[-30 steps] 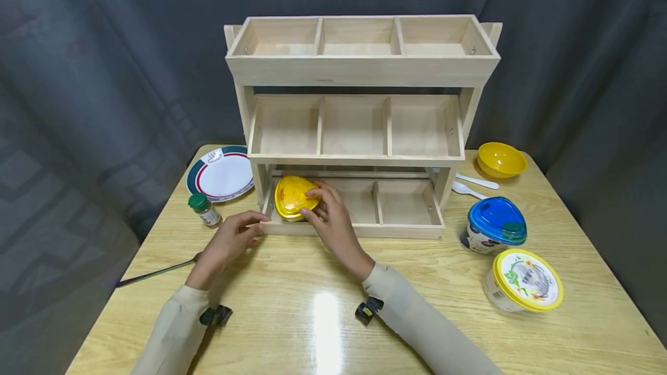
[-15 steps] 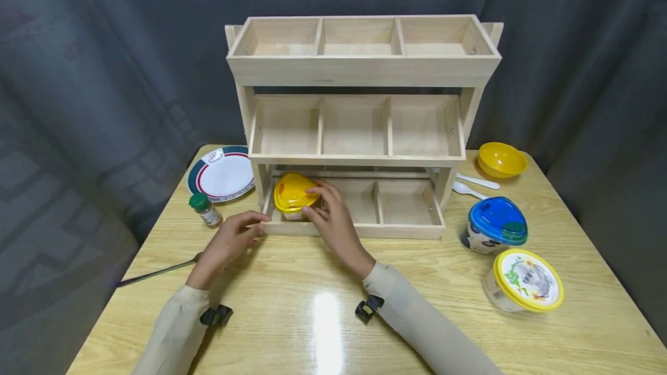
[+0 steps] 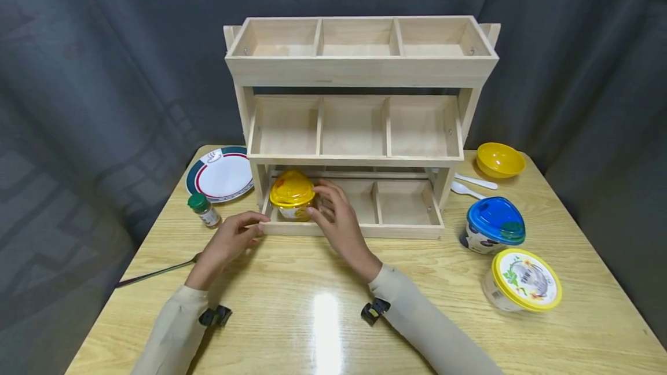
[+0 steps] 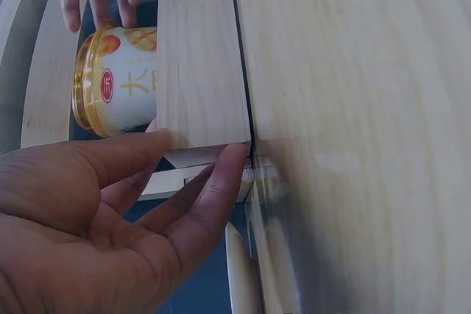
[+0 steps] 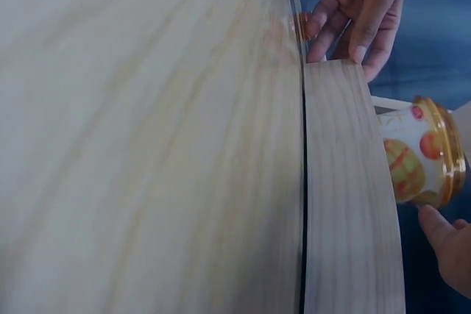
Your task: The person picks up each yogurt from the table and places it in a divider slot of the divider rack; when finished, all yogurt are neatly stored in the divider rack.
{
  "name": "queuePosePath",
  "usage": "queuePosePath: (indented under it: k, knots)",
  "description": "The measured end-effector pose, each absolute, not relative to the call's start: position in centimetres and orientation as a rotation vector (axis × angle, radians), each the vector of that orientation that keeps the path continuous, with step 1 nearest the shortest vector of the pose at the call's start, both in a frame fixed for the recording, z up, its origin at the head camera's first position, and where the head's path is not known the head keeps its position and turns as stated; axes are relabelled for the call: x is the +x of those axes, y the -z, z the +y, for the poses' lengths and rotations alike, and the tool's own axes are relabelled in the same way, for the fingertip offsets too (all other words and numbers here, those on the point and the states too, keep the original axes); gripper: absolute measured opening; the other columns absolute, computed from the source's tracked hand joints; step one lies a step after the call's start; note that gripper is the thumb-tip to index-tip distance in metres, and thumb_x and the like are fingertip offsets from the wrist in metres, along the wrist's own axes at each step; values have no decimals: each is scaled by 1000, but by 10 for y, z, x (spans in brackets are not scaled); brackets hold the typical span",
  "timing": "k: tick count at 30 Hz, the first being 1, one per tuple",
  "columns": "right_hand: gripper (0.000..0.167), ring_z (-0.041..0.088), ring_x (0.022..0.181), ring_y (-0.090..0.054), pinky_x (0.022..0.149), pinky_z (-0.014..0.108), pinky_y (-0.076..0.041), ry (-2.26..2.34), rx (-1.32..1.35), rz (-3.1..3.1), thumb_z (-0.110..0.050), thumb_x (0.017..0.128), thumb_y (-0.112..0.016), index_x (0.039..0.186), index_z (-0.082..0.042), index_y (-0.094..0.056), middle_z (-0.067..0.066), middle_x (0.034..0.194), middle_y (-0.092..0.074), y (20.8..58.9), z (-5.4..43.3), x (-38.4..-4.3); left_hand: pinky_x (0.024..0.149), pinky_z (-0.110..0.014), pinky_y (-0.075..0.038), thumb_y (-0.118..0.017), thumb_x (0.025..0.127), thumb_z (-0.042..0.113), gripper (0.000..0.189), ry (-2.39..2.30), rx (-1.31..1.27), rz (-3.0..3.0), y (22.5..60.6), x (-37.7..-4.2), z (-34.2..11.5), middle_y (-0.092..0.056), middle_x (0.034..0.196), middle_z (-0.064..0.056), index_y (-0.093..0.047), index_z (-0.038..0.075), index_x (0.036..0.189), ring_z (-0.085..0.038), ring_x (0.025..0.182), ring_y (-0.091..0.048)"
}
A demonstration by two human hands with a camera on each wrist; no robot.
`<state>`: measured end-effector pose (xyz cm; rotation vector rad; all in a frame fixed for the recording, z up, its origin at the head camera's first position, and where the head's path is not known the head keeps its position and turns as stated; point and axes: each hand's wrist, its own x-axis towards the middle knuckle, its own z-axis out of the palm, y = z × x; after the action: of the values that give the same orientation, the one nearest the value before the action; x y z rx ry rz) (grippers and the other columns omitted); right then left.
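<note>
Hands are apart, one each side of the cup. Left hand (image 3: 229,242): thumb and fingertips pinched on the left end of the front board (image 3: 385,231), lowest tier of the wooden rack (image 3: 359,71). Right hand (image 3: 341,221): loosely spread, fingers fairly straight, not wrapped round anything; thumb tip meets the lid rim of the cup (image 3: 292,195) in the right wrist view, can't tell if the other fingertips touch. Cup stands upright in the bottom tier's left compartment, behind the front board. Label, left wrist view: red oval badge with a white character, too small to read for sure; large gold "大" beside it, next character cut off by the board. Cup is white with orange-red fruit and a yellow melon-like print, domed glossy golden-yellow lid. Other labels: yellow-rimmed tub (image 3: 523,280) has leaves and flowers plus grey lettering, not legible; green-capped jar (image 3: 205,211) label also too small.
</note>
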<state>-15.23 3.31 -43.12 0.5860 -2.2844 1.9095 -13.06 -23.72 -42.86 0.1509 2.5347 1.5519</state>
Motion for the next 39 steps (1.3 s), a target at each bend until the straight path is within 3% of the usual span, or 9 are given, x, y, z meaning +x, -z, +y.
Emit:
queuePosePath:
  k: [7, 17, 23, 27, 31, 39]
  knots:
    - [44, 40, 144, -52, 114, 41, -50, -1847, 597, -2293, -9, 105, -73, 146, -2, -59, 17, 168, -40, 432, 46, -150, 87, -41, -63, -61, 112, 6, 26, -1502, 119, 2558, 429, -132, -237, -64, 138, -28, -69, -6, 133, -33, 105, -70]
    - [44, 39, 147, -48, 115, 45, -49, -1833, 648, -2272, -6, 104, -74, 145, 0, -59, 20, 168, -38, 430, 69, -138, 86, -41, -63, -61, 112, 7, 25, -1524, 137, 2555, 428, -130, -239, -66, 134, -27, -70, -6, 132, -32, 105, -70]
    - [45, 42, 150, -44, 115, 51, -49, -1774, 653, -2276, -6, 104, -74, 146, -3, -59, 13, 171, -36, 428, 88, -130, 85, -37, -62, -60, 112, 5, 24, -1502, 144, 2574, 430, -131, -238, -66, 134, -27, -70, -6, 131, -32, 105, -68]
    - [44, 44, 154, -39, 115, 49, -48, -1710, 628, -2292, -4, 104, -73, 145, -1, -60, 13, 172, -32, 427, 101, -126, 87, -37, -63, -59, 112, 6, 24, -1485, 127, 2573, 428, -131, -240, -66, 135, -27, -70, -5, 131, -32, 106, -68]
    - [42, 41, 152, -42, 113, 47, -50, -1661, 585, -2293, -2, 104, -73, 144, 0, -61, 16, 172, -33, 426, 117, -120, 90, -42, -63, -60, 112, 6, 26, -1494, 128, 2553, 427, -130, -239, -66, 135, -27, -69, -6, 132, -32, 106, -68]
    - [37, 37, 141, -55, 104, 27, -55, -1652, 530, -2249, 2, 103, -72, 139, 3, -63, 19, 167, -40, 422, 142, -110, 88, -40, -63, -59, 112, 6, 26, -1503, 131, 2549, 428, -132, -239, -66, 133, -27, -69, -7, 133, -32, 106, -68]
